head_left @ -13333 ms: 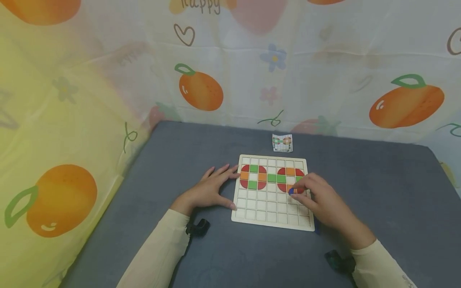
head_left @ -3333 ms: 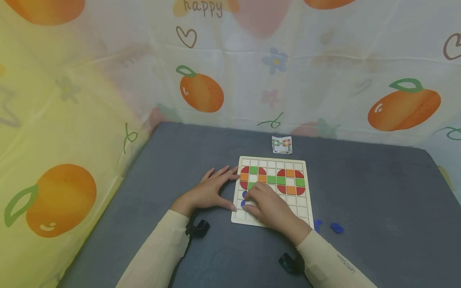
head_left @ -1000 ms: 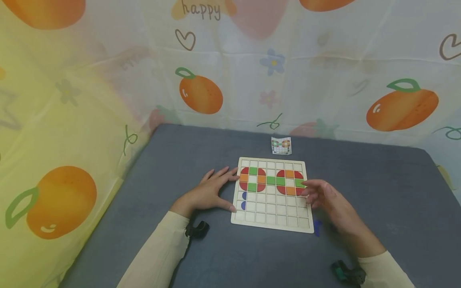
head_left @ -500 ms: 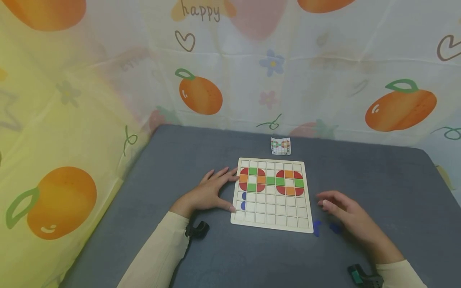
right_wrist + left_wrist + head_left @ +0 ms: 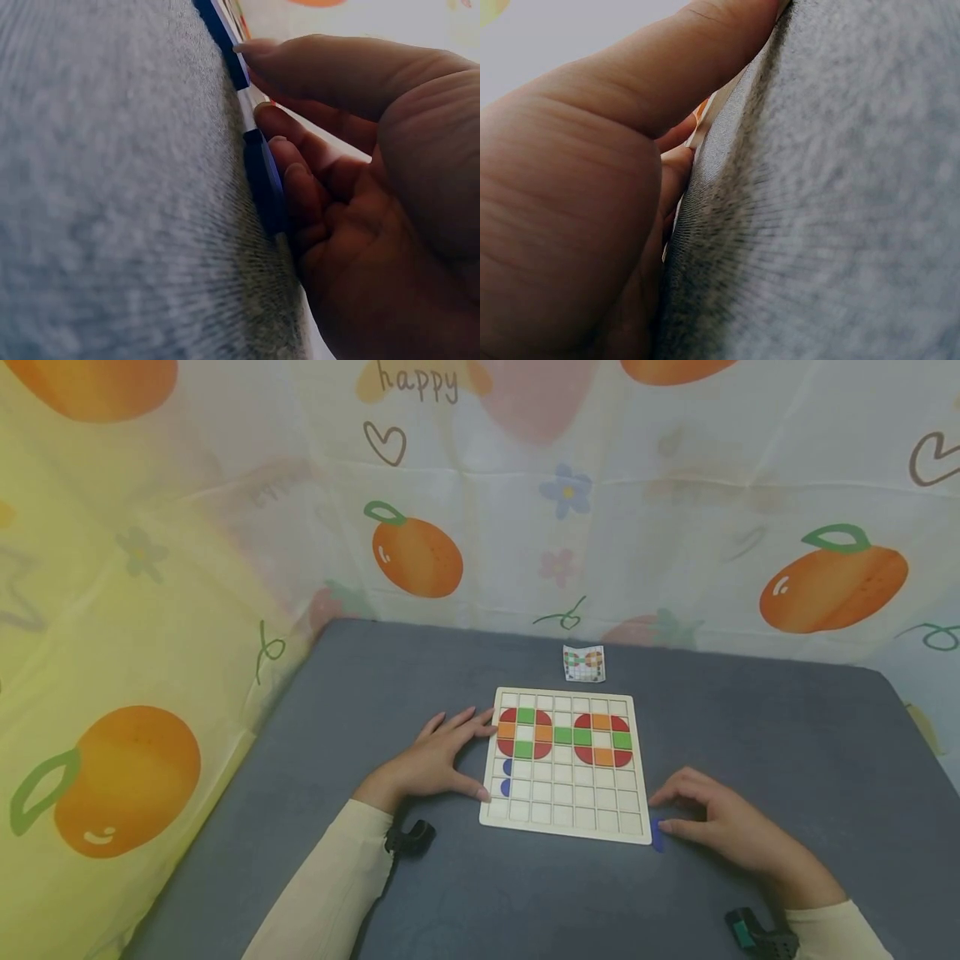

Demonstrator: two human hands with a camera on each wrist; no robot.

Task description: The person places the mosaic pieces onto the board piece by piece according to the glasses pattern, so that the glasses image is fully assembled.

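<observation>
A pale wooden grid board (image 5: 566, 834) lies on the grey cloth. Red, orange and green tiles form two rounded rings joined by green squares (image 5: 563, 736) across its upper part. Below the left ring sit two blue half-round tiles (image 5: 507, 767). My left hand (image 5: 427, 766) is spread along the board's left edge, fingertips and thumb touching it. My right hand (image 5: 742, 831) is low beside the lower right corner, thumb and forefinger apart, at loose blue tiles (image 5: 657, 837). In the right wrist view the thumb tip meets one blue tile (image 5: 225, 46); another blue tile (image 5: 265, 184) lies by the curled fingers.
A small printed pattern card (image 5: 583, 664) lies behind the board. The grey-covered table (image 5: 450, 893) ends at a fruit-print curtain (image 5: 480, 527) at the back and left. Dark wrist cameras (image 5: 411, 838) are strapped at both cuffs.
Two blue half-round tiles have been added on the board's left since the oldest frame. The right hand has moved from the board's right edge down to the loose blue tiles. The left hand stays put.
</observation>
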